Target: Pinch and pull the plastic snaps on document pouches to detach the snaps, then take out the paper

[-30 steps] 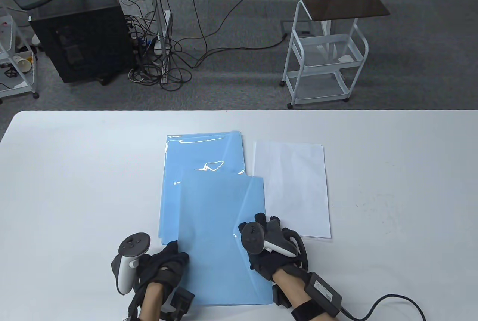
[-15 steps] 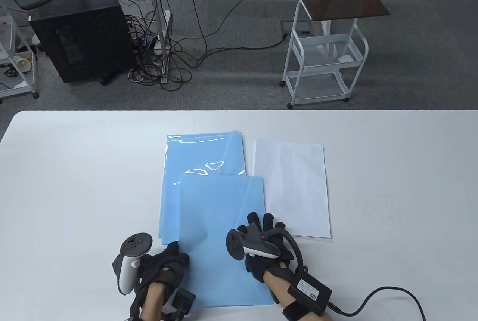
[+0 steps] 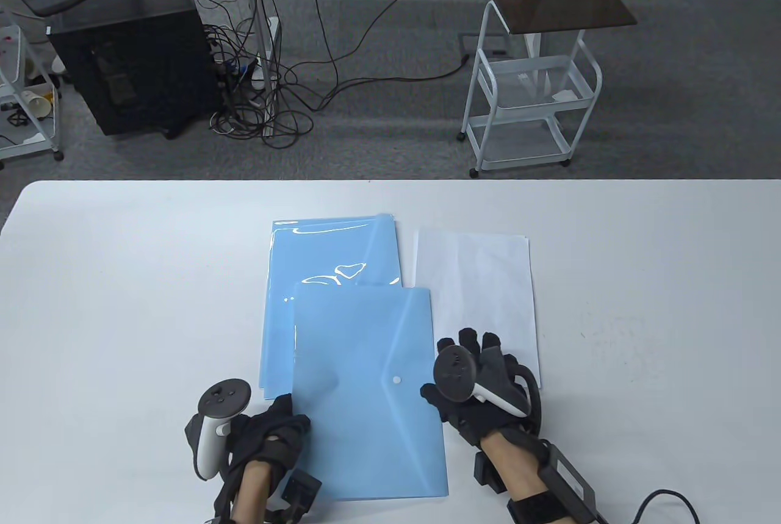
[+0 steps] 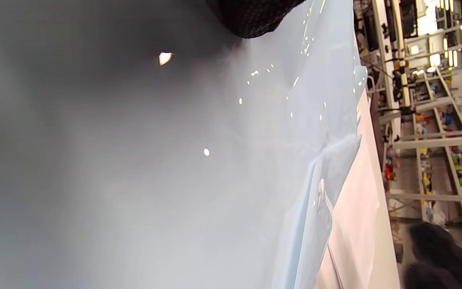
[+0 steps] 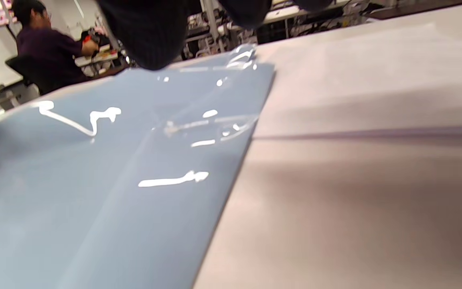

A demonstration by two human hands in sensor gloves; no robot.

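Top blue pouch [image 3: 366, 390] lies flat on the worktop [image 3: 122, 280], overlapping the near end of the pouch stack [image 3: 329, 249], flap closed, white snap [image 3: 396, 379] showing near its right edge. Left hand [image 3: 268, 435] rests on the pouch's left edge; fingers look loosely curled, pinning it, no clear grip. Right hand [image 3: 482, 390] sits just right of the pouch over the near corner of the paper stack [image 3: 476, 286], fingers released, holding nothing. Step in hand looks like unsnapping: keep left pinning, pinch the flap right at the snap, pull up. Open worktop left of the pouch; its near edge lies close to the worktop rim.
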